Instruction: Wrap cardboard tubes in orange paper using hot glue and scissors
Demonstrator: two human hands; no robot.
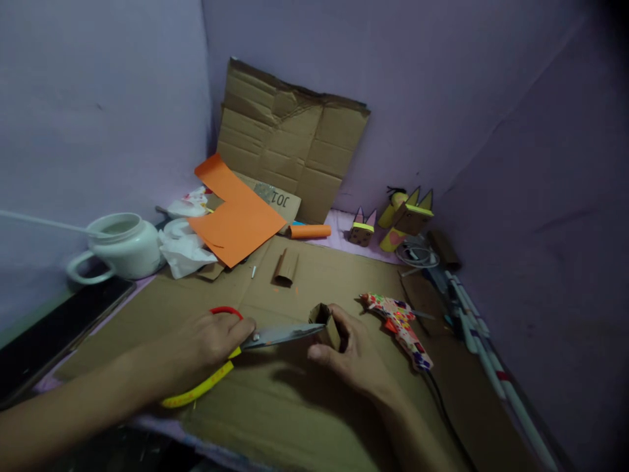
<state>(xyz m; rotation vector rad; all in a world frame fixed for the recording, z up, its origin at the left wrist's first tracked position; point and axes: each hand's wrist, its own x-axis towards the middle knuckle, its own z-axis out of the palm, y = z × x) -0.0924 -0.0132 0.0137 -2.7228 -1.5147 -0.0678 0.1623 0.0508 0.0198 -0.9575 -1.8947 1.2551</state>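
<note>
My left hand [206,347] is closed round the handles of scissors [275,336] with red and yellow grips. Their blades point right and meet a small folded cardboard piece [325,319]. My right hand [351,357] pinches that piece between thumb and fingers, holding it just above the flat cardboard sheet [275,406] that covers the table. Part of the piece is hidden behind my fingers.
A patterned glue gun [400,326] with its black cord lies right of my right hand. Another small cardboard roll [285,267], orange paper [234,213], an orange tube [309,231], a white jug [122,248], crumpled tissue, cardboard animal figures [411,215] and a leaning cardboard panel [289,141] stand behind.
</note>
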